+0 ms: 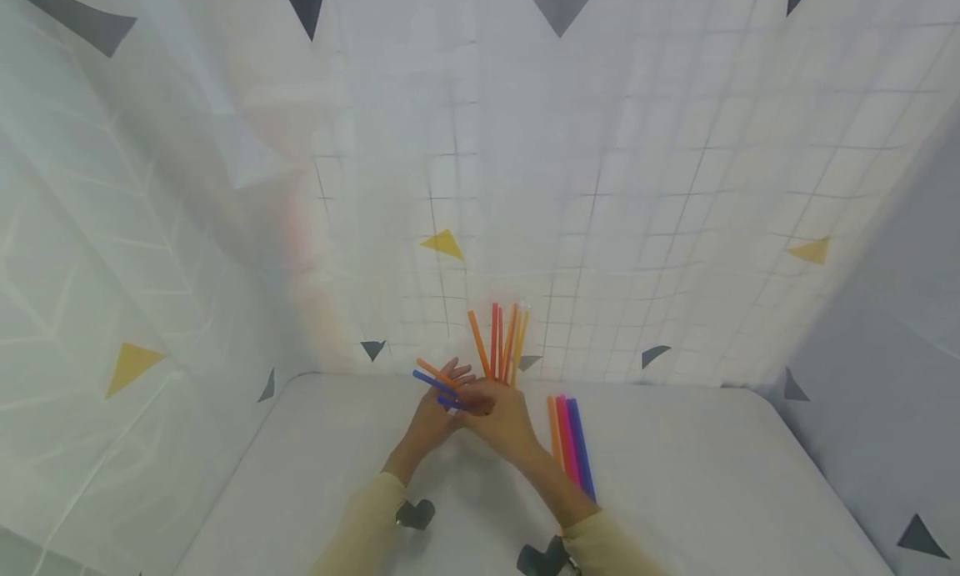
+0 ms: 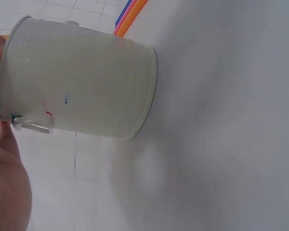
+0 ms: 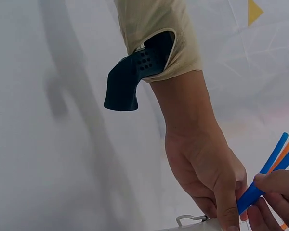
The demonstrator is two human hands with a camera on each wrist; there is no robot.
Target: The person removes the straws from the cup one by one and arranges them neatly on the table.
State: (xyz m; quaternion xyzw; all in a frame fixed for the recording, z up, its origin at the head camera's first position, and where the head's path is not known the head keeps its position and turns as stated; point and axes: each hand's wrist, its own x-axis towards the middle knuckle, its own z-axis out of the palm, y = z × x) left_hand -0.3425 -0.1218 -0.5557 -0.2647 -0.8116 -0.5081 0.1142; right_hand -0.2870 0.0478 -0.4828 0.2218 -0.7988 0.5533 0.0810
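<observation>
A cream bucket with a small handle lug on its side shows in the left wrist view. In the head view it is hard to make out behind the hands. My left hand grips its rim near the lug, fingertips at the edge. My right hand pinches blue and orange sticks beside the rim; their free ends point up and left. In the right wrist view, the right thumb presses on a blue stick. Orange, red and yellow sticks stand upright just beyond the right hand.
To the right, orange, red, pink and blue sticks lie side by side on the white table, partly covered by the right forearm. White sheets with dark and yellow triangles hang behind and at both sides.
</observation>
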